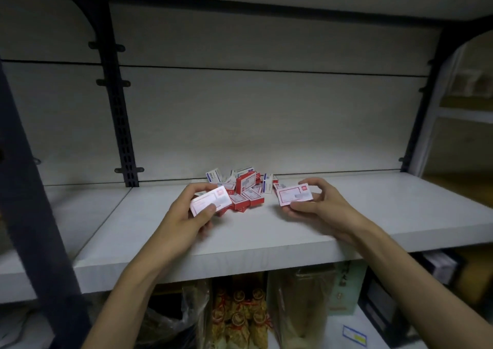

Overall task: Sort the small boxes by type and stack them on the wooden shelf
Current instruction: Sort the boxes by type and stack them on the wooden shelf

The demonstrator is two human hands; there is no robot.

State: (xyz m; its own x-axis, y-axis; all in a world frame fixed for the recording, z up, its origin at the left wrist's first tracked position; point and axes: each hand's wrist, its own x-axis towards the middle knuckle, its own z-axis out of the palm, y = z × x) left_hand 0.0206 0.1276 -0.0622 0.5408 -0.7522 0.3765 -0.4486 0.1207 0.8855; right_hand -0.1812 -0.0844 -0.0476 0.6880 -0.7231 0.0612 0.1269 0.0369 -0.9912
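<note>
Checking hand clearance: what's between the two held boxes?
Head view: bare shelf in front; the mixed box pile sits just behind the gap between left-hand box and right-hand box.

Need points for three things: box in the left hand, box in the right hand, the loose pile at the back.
Box in left hand (210,200), head view, on its pale top face.
Box in right hand (294,194), head view, middle of its top face.
Pile of boxes (244,184), head view, on the upright red box at the pile's middle.

Small boxes: loose pile (244,190) of red and blue-white cartons, jumbled at the back of the pale shelf (266,236). One red-white box (210,204) left of the pile, another (294,194) right, both tilted, faces up.
</note>
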